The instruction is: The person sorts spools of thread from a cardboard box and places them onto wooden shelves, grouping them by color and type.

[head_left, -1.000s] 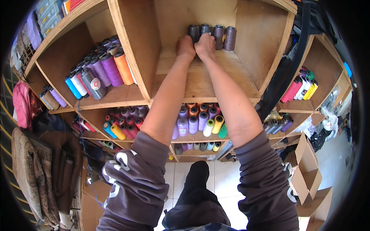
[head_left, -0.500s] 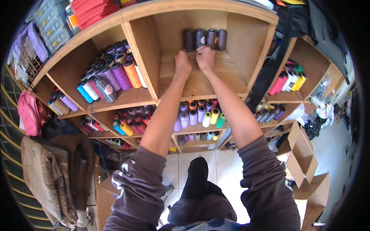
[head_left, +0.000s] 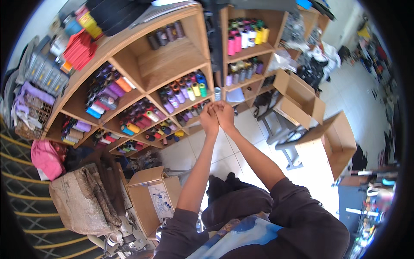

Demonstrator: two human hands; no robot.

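Observation:
Both my arms stretch forward over the floor, and the hands meet in front of the shelf unit. My left hand (head_left: 209, 121) is closed, its fingers drawn together against the other hand. My right hand (head_left: 224, 116) is closed too, touching the left. Whatever is between the fingers, if anything, is too small to tell. Just beyond the fingertips shows a grey-blue cylinder (head_left: 217, 93); I cannot tell whether they touch it. In the upper compartment (head_left: 168, 64), several dark thread spools (head_left: 162, 37) stand in a row at the back wall.
Neighbouring compartments hold purple spools (head_left: 173, 101), mixed-colour spools (head_left: 96, 106) and pink spools (head_left: 234, 43). Open cardboard boxes (head_left: 297, 97) stand at the right, and another box (head_left: 138, 177) at the left. A folded brown cloth (head_left: 79, 203) lies near the left edge.
My hands have come out of the upper compartment, back and down, and now touch each other. The view has swung right. The dark spools remain in their row.

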